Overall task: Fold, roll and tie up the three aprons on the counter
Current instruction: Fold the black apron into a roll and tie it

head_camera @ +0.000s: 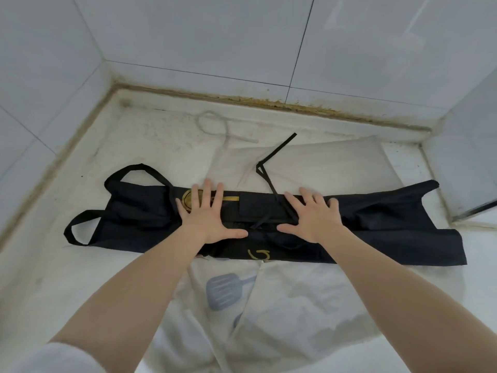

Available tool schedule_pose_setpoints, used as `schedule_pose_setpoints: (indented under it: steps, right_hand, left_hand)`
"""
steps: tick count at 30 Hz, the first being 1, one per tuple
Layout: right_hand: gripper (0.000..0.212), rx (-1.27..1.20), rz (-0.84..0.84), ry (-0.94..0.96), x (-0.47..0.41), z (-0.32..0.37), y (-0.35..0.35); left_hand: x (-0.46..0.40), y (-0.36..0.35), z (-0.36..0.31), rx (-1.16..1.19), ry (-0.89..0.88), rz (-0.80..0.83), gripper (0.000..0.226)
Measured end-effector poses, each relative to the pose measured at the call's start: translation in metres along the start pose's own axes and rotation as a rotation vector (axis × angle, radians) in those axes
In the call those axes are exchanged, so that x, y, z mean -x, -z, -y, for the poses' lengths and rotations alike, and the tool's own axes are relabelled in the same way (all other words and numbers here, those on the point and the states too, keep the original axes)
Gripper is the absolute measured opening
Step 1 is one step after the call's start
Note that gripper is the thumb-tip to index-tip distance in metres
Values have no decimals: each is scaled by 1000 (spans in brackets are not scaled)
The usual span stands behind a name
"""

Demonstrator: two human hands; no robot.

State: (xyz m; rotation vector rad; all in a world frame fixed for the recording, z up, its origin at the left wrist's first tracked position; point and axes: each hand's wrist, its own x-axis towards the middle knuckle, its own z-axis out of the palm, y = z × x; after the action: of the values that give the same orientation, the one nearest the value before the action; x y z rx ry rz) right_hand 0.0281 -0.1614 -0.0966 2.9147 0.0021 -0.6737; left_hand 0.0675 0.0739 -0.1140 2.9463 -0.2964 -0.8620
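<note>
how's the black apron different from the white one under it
The black apron is folded into a long narrow band; the white apron lies spread wide and rumpled. The black one has gold markings, the white one a blue spatula print. Both hands, left hand and right hand, press flat on the black one; neither touches the white. Both lie on the counter with straps loose.

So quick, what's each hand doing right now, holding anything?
Left hand: open, fingers spread, pressing flat on the folded black apron; holds nothing.
Right hand: open, fingers spread, pressing flat on the same apron; holds nothing.
</note>
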Motion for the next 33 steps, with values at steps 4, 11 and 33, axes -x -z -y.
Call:
schedule_pose_setpoints:
  steps: [4,11,33]
  right_hand:
    - [91,17,-3,-107,11,-46,-15]
    - [89,0,14,-106,18,-68,-21]
    - [66,328,-317,160,54,-206,-35]
  left_hand:
    - [-1,6,0,9,36,51,135]
    - [10,23,-69,-147,-423,-60,114]
    - [-6,-22,-204,-273,-468,-57,101]
